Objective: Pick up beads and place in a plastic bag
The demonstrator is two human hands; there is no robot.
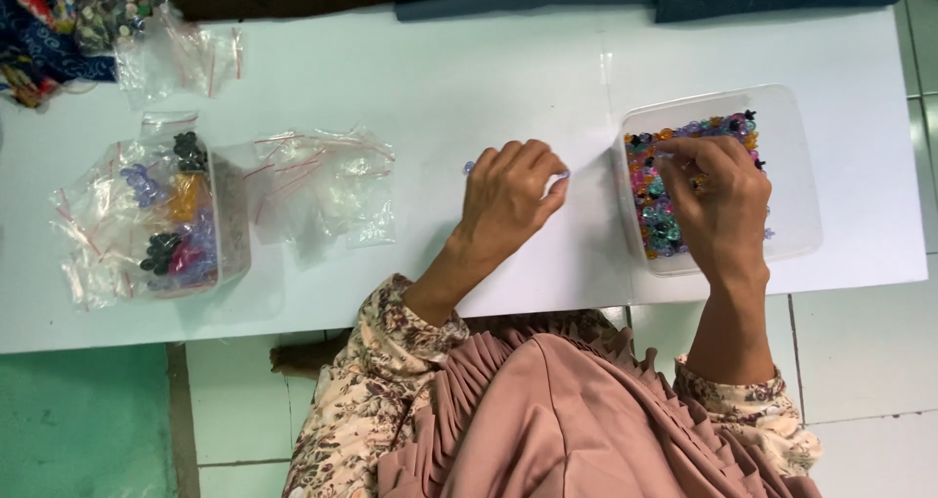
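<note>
Sorting step | right hand point(721, 200) fingers pinching among beads point(653, 215) in clear tub point(796, 180) | left hand point(510, 197) curled on table point(440, 78), grip contents unclear | next needs a clean single-bead pinch

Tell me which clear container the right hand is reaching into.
The open tub of loose beads at the table's right end; the right hand is inside it. The other tub, far left, holds filled bags.

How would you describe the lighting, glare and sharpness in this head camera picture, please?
Head view: soft, even light over the white table, with only faint shadows under the left hand and right hand; slight sheen on the clear plastic bags; the beads in the clear tub are too soft to make out singly; tile lines run nearly straight.
</note>
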